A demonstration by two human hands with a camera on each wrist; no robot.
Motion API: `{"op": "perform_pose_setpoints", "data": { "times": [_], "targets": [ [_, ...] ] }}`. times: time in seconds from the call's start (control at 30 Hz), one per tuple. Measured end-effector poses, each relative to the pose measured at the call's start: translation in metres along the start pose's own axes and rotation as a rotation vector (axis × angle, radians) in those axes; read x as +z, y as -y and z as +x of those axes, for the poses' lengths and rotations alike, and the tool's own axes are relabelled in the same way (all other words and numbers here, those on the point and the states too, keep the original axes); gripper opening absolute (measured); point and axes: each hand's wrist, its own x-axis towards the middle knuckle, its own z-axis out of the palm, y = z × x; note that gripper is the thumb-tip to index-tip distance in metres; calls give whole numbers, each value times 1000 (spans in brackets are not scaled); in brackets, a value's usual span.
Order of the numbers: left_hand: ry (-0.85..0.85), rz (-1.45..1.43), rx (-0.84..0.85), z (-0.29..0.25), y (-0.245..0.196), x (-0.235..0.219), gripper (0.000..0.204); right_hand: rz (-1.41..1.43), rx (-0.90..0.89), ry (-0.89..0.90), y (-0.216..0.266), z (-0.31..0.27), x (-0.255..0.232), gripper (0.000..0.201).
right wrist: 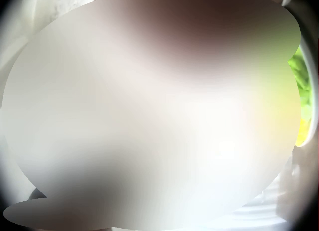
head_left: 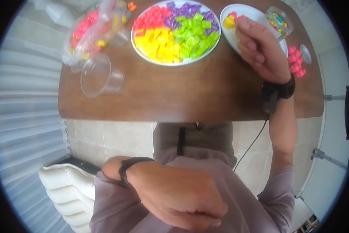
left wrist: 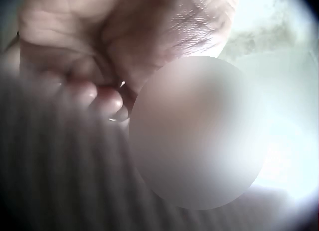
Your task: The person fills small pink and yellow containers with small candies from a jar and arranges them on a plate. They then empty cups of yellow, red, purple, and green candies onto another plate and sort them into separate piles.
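My right hand (head_left: pixel 263 50) is over the oval white plate (head_left: pixel 254 11) at the table's right, its fingers curled. Yellow and pink pieces (head_left: pixel 229 21) lie on that plate, right at my fingertips. I cannot tell whether the fingers pinch one of them; a blur covers most of the right wrist view. My left hand (head_left: pixel 178 194) hangs in front of my torso, away from the table. In the left wrist view its fingers (left wrist: pixel 107 99) are loosely curled beside the striped shirt, with nothing visible in them.
A round white plate (head_left: pixel 159 63) holds red, purple, yellow and green pieces. Left of it are a plastic bag (head_left: pixel 87 35) of coloured pieces and clear cups (head_left: pixel 96 75). At the right are a clear tub (head_left: pixel 279 23) of small bits and a cluster of pink pieces (head_left: pixel 296 62).
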Motion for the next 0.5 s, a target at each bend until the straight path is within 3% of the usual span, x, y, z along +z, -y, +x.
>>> {"op": "perform_pose_setpoints", "data": {
  "times": [0.03,0.07,0.13,0.17,0.2,0.23,0.27,0.37,0.5],
  "targets": [
    [-1,143,-132,3,-7,-9,26,81,20,-10,-5,-3,-4,18],
    [-149,224,-83,8,-12,-22,21,158,36,-14,-8,-4,-6,18],
    [-423,587,-197,5,-28,-48,15,149,31,-8,-12,-7,-3,17],
    [-712,663,-358,9,-32,-52,10,145,52,-7,-12,-7,-3,17],
    [-896,802,-508,14,-37,-64,7,158,41,7,-12,-8,-2,17],
    [-989,1103,-384,14,-27,-85,7,158,27,10,-12,-9,-1,17],
    [-1048,1319,-423,13,-24,-103,14,175,14,7,-9,-9,0,16],
    [-1011,1585,-436,3,-9,-133,22,211,-7,-9,-8,-10,0,13],
    [-946,1583,-555,1,3,-129,26,237,46,-6,-12,-11,-1,7]
  ]
}}
